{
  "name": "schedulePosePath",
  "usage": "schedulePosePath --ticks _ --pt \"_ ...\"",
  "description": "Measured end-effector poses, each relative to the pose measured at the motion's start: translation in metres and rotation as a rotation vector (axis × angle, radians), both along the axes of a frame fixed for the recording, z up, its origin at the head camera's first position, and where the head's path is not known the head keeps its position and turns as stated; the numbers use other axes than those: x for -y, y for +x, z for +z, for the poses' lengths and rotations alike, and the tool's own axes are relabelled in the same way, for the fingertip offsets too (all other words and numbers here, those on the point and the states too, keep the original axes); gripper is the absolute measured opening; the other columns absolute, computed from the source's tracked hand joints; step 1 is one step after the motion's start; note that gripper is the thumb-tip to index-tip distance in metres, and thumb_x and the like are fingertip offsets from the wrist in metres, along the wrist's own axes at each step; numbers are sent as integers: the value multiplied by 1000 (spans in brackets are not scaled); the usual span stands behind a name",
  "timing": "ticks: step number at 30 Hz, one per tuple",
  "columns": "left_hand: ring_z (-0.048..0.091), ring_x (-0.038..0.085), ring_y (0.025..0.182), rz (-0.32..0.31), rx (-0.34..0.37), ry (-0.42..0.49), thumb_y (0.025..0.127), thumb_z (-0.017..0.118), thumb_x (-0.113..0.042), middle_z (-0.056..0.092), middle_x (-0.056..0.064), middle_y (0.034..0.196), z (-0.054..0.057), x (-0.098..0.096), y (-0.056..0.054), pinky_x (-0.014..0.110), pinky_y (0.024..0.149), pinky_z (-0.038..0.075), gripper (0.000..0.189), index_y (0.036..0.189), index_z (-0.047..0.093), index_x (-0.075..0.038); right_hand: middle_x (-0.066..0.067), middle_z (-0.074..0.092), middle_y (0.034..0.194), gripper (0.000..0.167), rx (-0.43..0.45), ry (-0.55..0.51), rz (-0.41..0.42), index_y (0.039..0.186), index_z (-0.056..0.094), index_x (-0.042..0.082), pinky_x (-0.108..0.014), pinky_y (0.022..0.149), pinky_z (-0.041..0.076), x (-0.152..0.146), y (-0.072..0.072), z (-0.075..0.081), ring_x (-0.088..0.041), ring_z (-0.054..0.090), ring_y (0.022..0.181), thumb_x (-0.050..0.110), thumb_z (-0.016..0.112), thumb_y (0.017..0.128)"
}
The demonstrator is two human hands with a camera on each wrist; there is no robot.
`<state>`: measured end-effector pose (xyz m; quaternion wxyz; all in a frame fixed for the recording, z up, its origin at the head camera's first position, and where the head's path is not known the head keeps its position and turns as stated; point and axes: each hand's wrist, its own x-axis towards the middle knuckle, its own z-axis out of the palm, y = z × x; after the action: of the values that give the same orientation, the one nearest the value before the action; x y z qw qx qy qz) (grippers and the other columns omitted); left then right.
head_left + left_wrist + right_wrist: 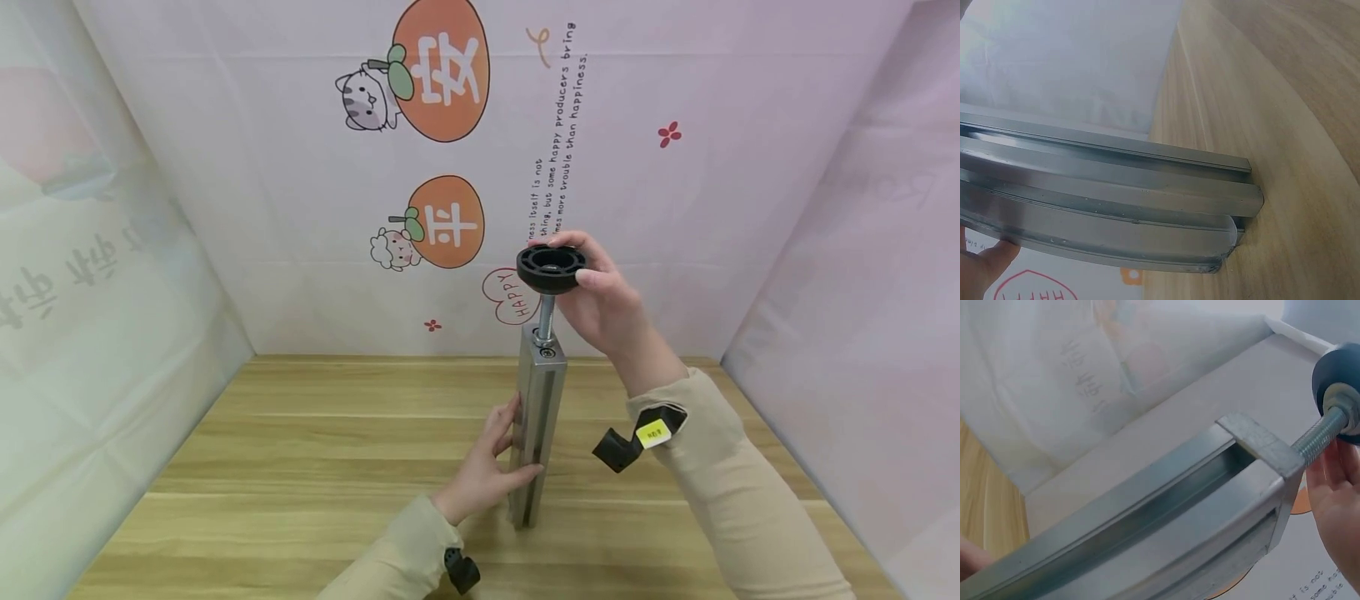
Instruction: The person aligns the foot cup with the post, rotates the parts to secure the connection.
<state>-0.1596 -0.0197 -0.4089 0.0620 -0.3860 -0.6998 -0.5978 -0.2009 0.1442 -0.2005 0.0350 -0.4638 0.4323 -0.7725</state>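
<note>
A grooved aluminium profile [542,417] stands upright on the wooden table, its lower end at the boards in the left wrist view. My left hand [480,475] grips it around the middle, thumb across the near side and fingers on the left side. Out of the metal end plate [1263,444] on top rises a threaded rod [1322,437], with a nut under the black round levelling foot [527,271]. My right hand [603,300] holds that foot by its right rim, thumb in front and fingers behind. The foot's hollow underside faces up.
The wooden table [315,467] spreads around the profile. A white printed cloth [315,275] forms the back wall, close behind the foot. More white cloth hangs at the left side [112,333] and right side [847,333]. Black wrist mounts [618,450] stick out from the sleeves.
</note>
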Motion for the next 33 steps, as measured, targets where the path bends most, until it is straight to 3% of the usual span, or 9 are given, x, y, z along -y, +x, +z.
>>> schedulePosePath --ticks 4,11,16,19,24,29,33 --pt "38 13 119 -9 0 6 82 70 0 36 16 131 0 0 0 38 99 46 96 153 11 -27 -7 51 114 22 3 27 -226 101 56 13 -23 93 45 2 7 3 -19 50 107 6 58 80" --pt "37 11 119 -13 -13 10 82 70 0 36 16 130 -1 1 1 38 99 46 95 153 11 -25 -2 49 105 30 -54 130 -540 96 56 17 -19 80 50 7 19 9 -15 52 96 0 60 72" --pt "35 10 120 -18 -17 10 82 70 1 35 16 132 0 1 1 39 99 45 95 153 11 -23 2 43 99 30 -223 216 -824 98 52 -5 -16 79 45 11 25 8 -13 48 90 -5 65 71" --pt "34 10 121 -18 -13 8 82 70 1 35 16 133 1 1 2 39 100 45 96 153 10 -23 6 42 98 39 -273 261 -972 101 48 -12 -17 77 44 14 28 9 -13 47 89 -6 70 70" --pt "35 9 121 -5 -30 12 82 70 2 36 15 132 -2 0 1 39 99 46 96 153 11 -23 10 42 97 44 -323 301 -1149 100 49 -9 -19 77 41 19 32 9 -11 44 90 5 78 69" --pt "35 10 119 -1 -42 15 82 70 1 36 16 131 -3 -1 0 41 98 47 96 153 12 -22 -1 44 90 50 -444 276 -1310 91 50 -7 -23 78 38 22 32 8 -8 41 90 17 84 64" --pt "35 11 121 4 -9 -3 81 71 1 36 14 132 -2 -1 1 41 100 45 96 153 12 -25 -8 44 85 53 -467 230 -1383 87 48 -7 -23 80 35 25 32 7 -11 40 87 24 84 62"
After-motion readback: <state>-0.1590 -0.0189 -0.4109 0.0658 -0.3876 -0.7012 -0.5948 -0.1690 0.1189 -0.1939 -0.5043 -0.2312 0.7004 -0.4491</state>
